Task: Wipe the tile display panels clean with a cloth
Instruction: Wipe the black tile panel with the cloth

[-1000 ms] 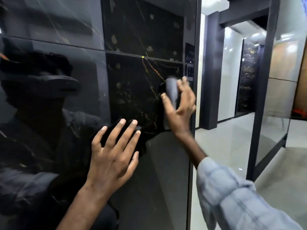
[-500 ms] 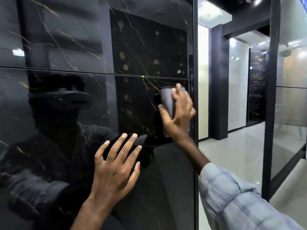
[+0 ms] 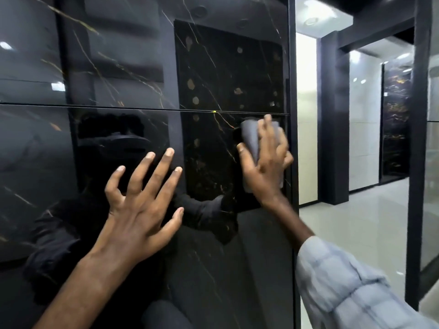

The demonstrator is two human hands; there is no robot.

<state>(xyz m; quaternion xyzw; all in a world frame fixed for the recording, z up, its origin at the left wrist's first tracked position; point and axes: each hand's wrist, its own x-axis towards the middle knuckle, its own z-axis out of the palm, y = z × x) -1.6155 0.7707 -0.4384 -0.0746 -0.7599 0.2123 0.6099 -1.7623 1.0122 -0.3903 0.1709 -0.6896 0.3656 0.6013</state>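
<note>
Room: tile showroom, glossy pale floor (image 3: 356,222) at 3 o'clock, dark pillar (image 3: 332,115) and black frame post (image 3: 420,138) beyond, more panels further back, too dim to count.
Panels: 2 in front of me, upper panel (image 3: 225,67) and lower panel (image 3: 209,269), stacked, w/ a thin horizontal seam (image 3: 142,109) btwn them. Both flat, polished black marble-look tile w/ thin gold veins and pale tan blotches; mirror-glossy, so my dark reflection shows in them.
Edge: 1 black vertical trim strip (image 3: 293,91) runs down the panels' right side.
Cloth: 1 grey cloth (image 3: 250,136), soft, folded into a pad, lying flat on the lower panel just under the seam, near the right trim, approx 1 o'clock from frame centre.
My right hand (image 3: 266,167): on top of the cloth, fingers spread up across it, thumb out to 9 o'clock side; it presses the cloth against the tile rather than curling round it. Fingertips look motion-blurred.
My left hand (image 3: 142,203): holds nothing, 5 fingers fanned wide and fairly straight, at the lower panel approx 7 o'clock of the cloth, well apart from it. Can't tell if palm touches the glass; fingertips look at or near the surface.
Sleeve: 1 pale blue checked sleeve (image 3: 344,293), woven fabric, rumpled, on my right forearm at 5 o'clock.
Marker: 1 tiny yellow speck (image 3: 214,111) on the seam, left of the cloth.
</note>
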